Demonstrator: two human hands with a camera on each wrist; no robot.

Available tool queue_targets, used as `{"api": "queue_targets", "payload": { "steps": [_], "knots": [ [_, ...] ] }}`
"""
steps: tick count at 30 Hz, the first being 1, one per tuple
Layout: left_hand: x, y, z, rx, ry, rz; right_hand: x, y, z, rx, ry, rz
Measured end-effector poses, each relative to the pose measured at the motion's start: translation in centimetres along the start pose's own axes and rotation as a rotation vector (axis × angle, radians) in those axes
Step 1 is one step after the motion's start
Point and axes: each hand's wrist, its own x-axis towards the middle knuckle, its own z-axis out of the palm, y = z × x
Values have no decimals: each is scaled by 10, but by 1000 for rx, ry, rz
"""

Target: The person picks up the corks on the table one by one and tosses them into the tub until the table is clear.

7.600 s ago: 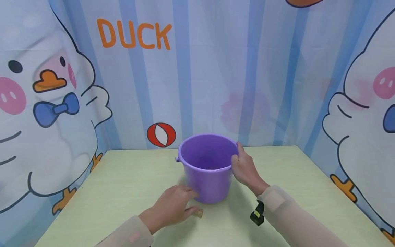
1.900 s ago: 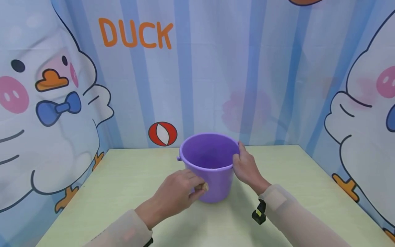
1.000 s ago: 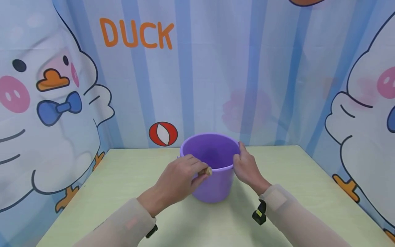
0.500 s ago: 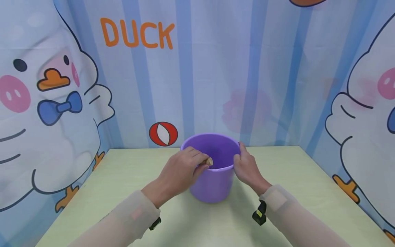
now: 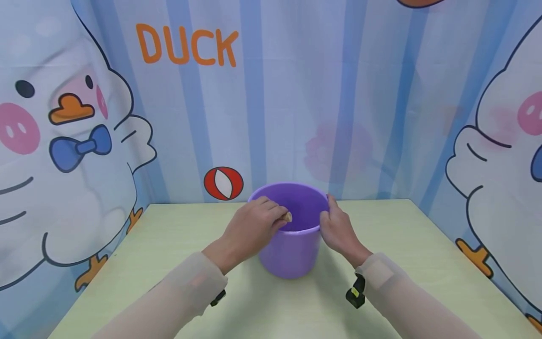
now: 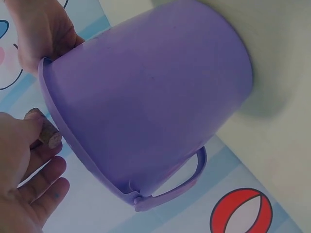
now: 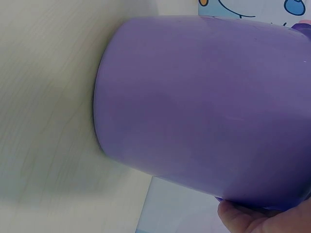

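Note:
A purple bucket (image 5: 290,256) stands upright on the pale table, its mouth facing up. My right hand (image 5: 340,230) grips its rim on the right side, thumb toward me. Between thumb and fingers my left hand (image 5: 254,226) pinches a small brown cork (image 6: 50,135), a speckled cylinder. In the head view that cork overlaps the bucket's mouth near the front rim; in the left wrist view it sits right at the rim (image 6: 58,114). The lower fingers of the left hand are spread. The bucket's bottom inside is hidden.
The light wooden table (image 5: 182,263) reaches back to a blue striped curtain (image 5: 288,94) printed with white ducks and a red ball (image 5: 223,183). The bucket's purple handle (image 6: 187,187) hangs down its far left side.
My left hand has risen with the cork from low beside the bucket's front, up along its wall to the rim and slightly over the mouth. The right hand and bucket stay put.

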Motion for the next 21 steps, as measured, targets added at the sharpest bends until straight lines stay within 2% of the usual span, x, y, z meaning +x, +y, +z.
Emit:
{"api": "queue_targets", "payload": {
  "steps": [12, 18, 21],
  "knots": [
    [7, -1, 8, 59, -101, -43, 2, 1, 1, 3, -3, 5],
    [7, 1, 9, 75, -176, -97, 1, 2, 2, -3, 2, -5],
    [6, 0, 9, 81, -186, -113, 2, 2, 2, -4, 4, -9]
  ]
}}
